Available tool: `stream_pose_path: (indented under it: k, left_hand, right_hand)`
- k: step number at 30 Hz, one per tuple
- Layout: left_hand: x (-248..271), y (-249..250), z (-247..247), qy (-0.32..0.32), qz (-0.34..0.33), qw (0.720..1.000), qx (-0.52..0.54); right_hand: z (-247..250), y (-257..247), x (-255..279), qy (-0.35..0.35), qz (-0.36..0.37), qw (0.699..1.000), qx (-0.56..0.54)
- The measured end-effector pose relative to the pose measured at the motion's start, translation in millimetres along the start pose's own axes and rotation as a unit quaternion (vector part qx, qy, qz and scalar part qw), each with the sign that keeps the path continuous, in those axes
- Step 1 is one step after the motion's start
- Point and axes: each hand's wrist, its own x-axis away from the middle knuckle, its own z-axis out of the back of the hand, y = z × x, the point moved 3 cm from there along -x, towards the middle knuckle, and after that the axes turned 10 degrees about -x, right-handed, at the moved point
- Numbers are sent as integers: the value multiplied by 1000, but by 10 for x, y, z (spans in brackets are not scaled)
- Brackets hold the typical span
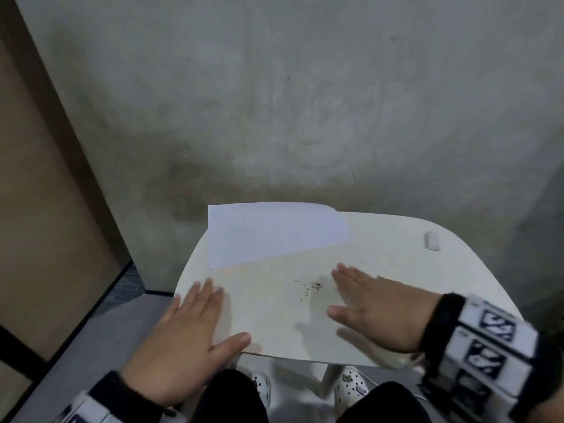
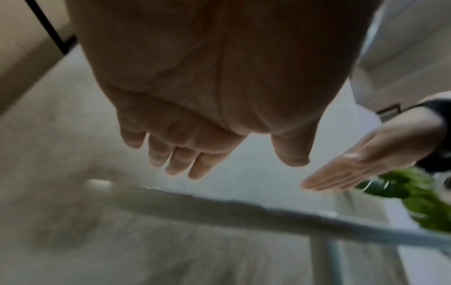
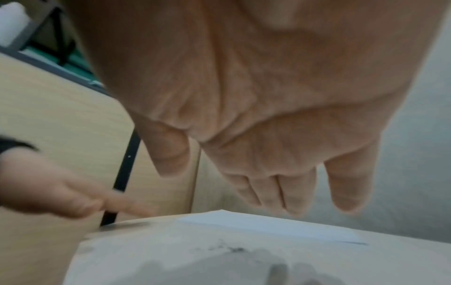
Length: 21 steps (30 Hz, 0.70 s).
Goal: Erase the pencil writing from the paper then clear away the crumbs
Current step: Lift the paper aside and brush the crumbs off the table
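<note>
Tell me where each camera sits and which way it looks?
Head: on the person's head, looking down at the table, paper, crumbs and eraser; both hands, sleeves, knees and shoes show.
Left wrist: under the left hand, looking along its straight fingers; the right hand shows too.
Right wrist: under the right hand, looking along its fingers at the crumbs and paper; the left hand shows at the left.
Shared: all three views show both hands.

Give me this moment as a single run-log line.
phase: clearing crumbs | left hand: open, flat at table edge | right hand: open beside dark eraser crumbs | small white eraser: set aside
</note>
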Motion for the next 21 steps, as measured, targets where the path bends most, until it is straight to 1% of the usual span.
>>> stream_pose_path:
  k: [2,3,5,6,8,9,10,11,13,15,16,17,19,20,21]
  left_hand:
    - [16,-99,-68,-32,39,999,-12]
    - [8,-60,-82,-42,40,998,-12]
    - [-70,192,-94,-47,3,999,-12]
    - [-130,377,-89,-43,-30,999,-12]
    - [-221,750,-42,-49,-99,994,-4]
    - [-243,878,9,-56,-123,991,2]
    - [-262,934,64,-55,-135,989,6]
    - [-287,921,113,-48,-131,990,6]
    - [-355,778,201,-31,-94,995,-3]
    - [-421,647,293,-41,-62,997,-26]
    - [-446,626,343,-49,-61,996,-40]
    - [-469,633,395,-52,-68,995,-50]
    - [-513,687,468,-56,-93,991,-73]
    - [-541,715,475,-60,-103,989,-90]
    - [-576,733,459,-67,-106,986,-108]
  right_hand:
    - [21,301,19,-22,-58,998,31]
    - [22,408,-19,-22,-86,995,53]
    - [-36,413,-83,-30,-117,990,72]
    - [-88,315,-118,-43,-101,991,78]
    - [-162,-7,-138,-79,-20,994,68]
    - [-143,-145,-127,-92,16,995,48]
    - [-86,-204,-140,-94,31,995,28]
    - [-10,-187,-184,-89,26,996,19]
    - [141,-25,-301,-60,-11,998,26]
    - [185,101,-353,-32,-57,996,64]
    - [142,106,-339,-43,-65,994,71]
    - [83,78,-326,-64,-50,995,64]
    - [-1,-58,-245,-124,25,992,19]
    - [29,-104,-202,-146,50,987,-37]
    - [107,-88,-202,-149,46,983,-94]
